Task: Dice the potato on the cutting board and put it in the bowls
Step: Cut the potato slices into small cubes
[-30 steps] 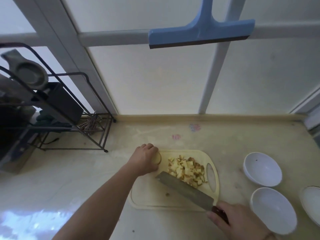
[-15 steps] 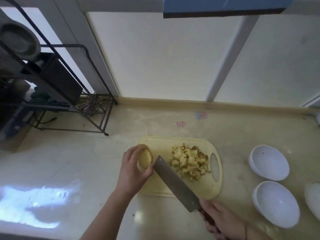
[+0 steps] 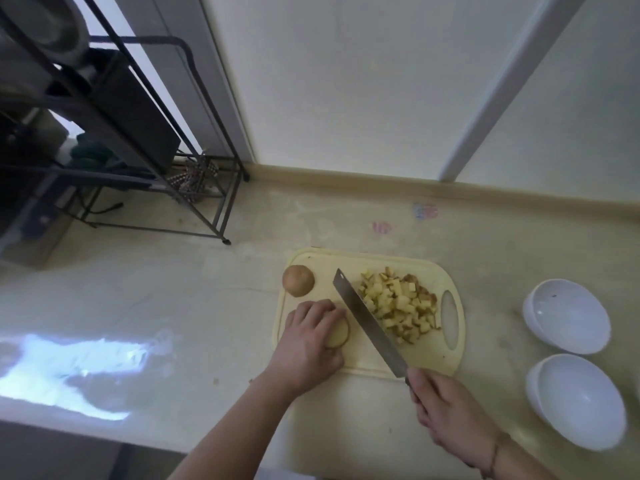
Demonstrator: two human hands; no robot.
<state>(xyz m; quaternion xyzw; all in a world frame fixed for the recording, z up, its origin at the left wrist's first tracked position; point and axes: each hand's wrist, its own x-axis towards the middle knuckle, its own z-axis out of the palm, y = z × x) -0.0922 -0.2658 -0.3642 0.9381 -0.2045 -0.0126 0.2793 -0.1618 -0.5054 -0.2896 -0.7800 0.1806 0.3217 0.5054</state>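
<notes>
A pale yellow cutting board (image 3: 349, 265) lies on the counter. My left hand (image 3: 308, 344) holds a potato half (image 3: 338, 336) down on the board's near left part, cut face toward the blade. My right hand (image 3: 446, 410) grips the handle of a cleaver (image 3: 367, 320), whose blade slants across the board just right of that half. A pile of diced potato (image 3: 398, 306) sits on the board's right side. Another potato piece with brown skin (image 3: 298, 280) rests at the board's far left corner. Two white bowls, one further back (image 3: 568, 317) and one nearer (image 3: 578, 400), stand to the right.
A black wire rack (image 3: 145, 161) with dark items stands at the back left of the counter. A raised beige edge (image 3: 381, 185) runs along the wall behind the board. The counter's front edge is at the lower left.
My left hand carried the potato half from the board's far left corner to the near left and set it down. The cleaver swung over beside it. The camera tilted downward.
</notes>
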